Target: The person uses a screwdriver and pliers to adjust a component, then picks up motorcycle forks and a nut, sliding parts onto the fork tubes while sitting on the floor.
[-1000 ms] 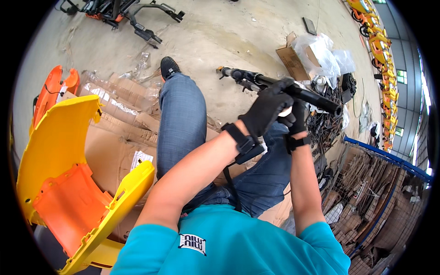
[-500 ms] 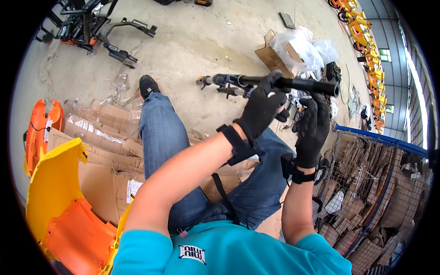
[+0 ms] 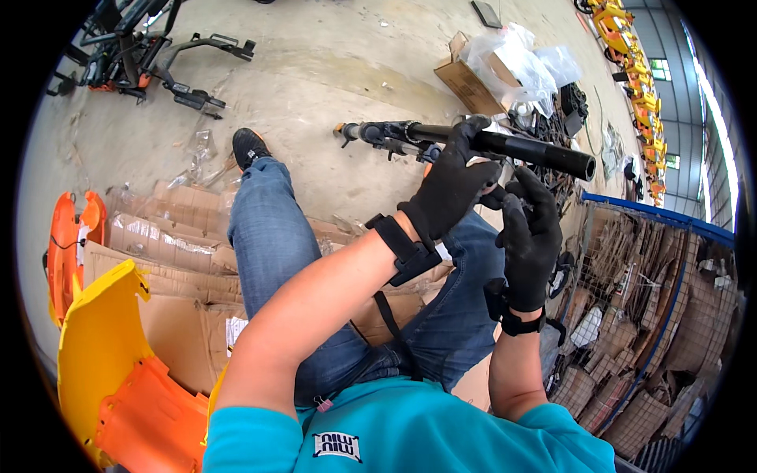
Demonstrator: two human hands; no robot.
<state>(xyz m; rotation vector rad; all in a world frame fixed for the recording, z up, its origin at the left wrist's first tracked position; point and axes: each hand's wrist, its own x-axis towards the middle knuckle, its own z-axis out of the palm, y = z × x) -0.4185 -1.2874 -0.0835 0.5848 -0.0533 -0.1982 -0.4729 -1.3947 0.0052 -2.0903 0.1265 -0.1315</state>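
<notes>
A long black tube (image 3: 536, 152) slants across in front of me, its hollow end to the right. At its far left end is a metal assembly (image 3: 378, 135) that looks like a fork. My left hand (image 3: 453, 185), in a black glove, is closed around the middle of the tube. Just below the tube's right part, my right hand (image 3: 532, 236), also gloved, has its thumb and bent fingers apart. Its fingertips are close to those of my left hand. Whether a small part lies between the two hands is hidden by the dark gloves.
Yellow and orange plastic panels (image 3: 102, 331) lie at the left beside flattened cardboard (image 3: 177, 319). A wire cage (image 3: 646, 213) of scrap cardboard stands at the right. Ahead are a carton (image 3: 469, 83), plastic bags (image 3: 524, 67) and a black frame (image 3: 134, 51).
The tube's hollow end has swung slightly right and toward me. My right hand has dropped from beside the tube, and its fingers have bent toward my left hand.
</notes>
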